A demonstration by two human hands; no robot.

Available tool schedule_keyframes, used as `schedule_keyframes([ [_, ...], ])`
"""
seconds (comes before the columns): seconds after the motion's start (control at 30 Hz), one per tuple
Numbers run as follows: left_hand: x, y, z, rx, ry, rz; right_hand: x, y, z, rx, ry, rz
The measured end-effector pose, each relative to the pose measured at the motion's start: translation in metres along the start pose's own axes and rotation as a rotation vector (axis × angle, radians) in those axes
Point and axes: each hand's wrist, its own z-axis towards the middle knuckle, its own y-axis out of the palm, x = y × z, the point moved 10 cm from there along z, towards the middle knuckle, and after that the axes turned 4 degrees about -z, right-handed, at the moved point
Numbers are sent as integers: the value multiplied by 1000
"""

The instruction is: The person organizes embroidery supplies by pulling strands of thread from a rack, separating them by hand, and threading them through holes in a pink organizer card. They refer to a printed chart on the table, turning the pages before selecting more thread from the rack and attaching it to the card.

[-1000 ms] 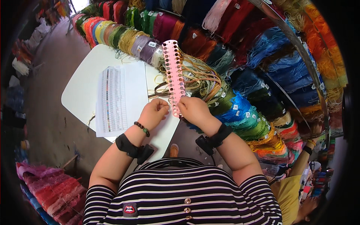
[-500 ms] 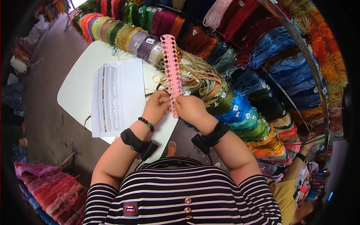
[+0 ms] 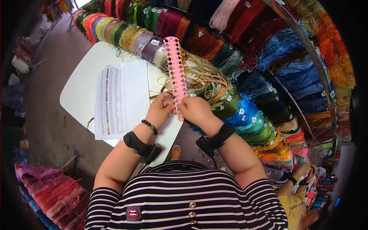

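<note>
A long pink thread card (image 3: 175,73) with round holes down both edges leans away from me over the white board. My right hand (image 3: 194,111) is closed on its lower end from the right, thumb on the face. Against the card's lower left edge, the fingers of my left hand (image 3: 161,108) are pinched together; what lies between them is too small to make out. Loose tan and olive threads (image 3: 209,78) hang out from the card's right side. A yellow thread loop (image 3: 161,81) shows left of the card.
A printed chart sheet (image 3: 134,96) lies on the white board (image 3: 78,84). Labelled skeins (image 3: 245,111) of many colours hang on racks ahead and to the right, near a curved metal bar (image 3: 306,46). Red skeins (image 3: 57,195) hang lower left. Another person's hands (image 3: 304,170) are at lower right.
The pink card has tilted very slightly, while my hands stay at its lower end. At lower right, the other person's arms have moved, and both hands now show together.
</note>
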Motion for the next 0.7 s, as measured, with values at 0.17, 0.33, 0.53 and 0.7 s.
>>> schedule_keyframes([
  [0.17, 3, -28, -11, 263, 37, 258, 5, 9, 1, 34, -3, -23],
  [0.33, -10, -20, -17, 221, -47, 160, 8, 10, 2, 83, 3, 45],
  [0.53, -11, -5, -10, 159, -46, 61, 9, 9, 2, 73, -11, 86],
  [0.7, -9, -7, -5, 136, -26, 14, 13, 10, 3, 36, 9, 151],
])
